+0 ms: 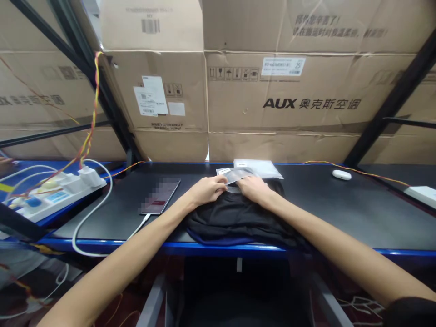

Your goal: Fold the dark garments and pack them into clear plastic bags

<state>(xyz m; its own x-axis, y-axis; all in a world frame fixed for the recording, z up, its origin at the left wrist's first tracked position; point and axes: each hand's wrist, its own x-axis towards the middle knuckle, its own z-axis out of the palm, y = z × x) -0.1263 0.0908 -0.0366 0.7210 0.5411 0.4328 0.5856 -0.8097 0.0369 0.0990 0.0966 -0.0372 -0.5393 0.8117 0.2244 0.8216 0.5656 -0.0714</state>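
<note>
A dark folded garment (pixel 235 218), black with a blue edge, lies at the front of the black tabletop. At its far end is a clear plastic bag (pixel 238 174) with a small white label. The fingers of my left hand (pixel 210 188) are closed on the left edge of this bag. My right hand (pixel 256 189) lies close beside it, over the bag's right part and the garment, with bent fingers. Its fingertips are partly hidden, so what they grip cannot be made out. Just behind, a white flat packet (pixel 264 169) rests on the table.
Left of the garment lies a phone (pixel 161 197) on a white charging cable (pixel 81 218). A power strip (pixel 61 194) with plugs stands farther left. A small white case (pixel 341 175) sits at the right. Cardboard sheets (pixel 238 145) form the back wall between dark metal posts.
</note>
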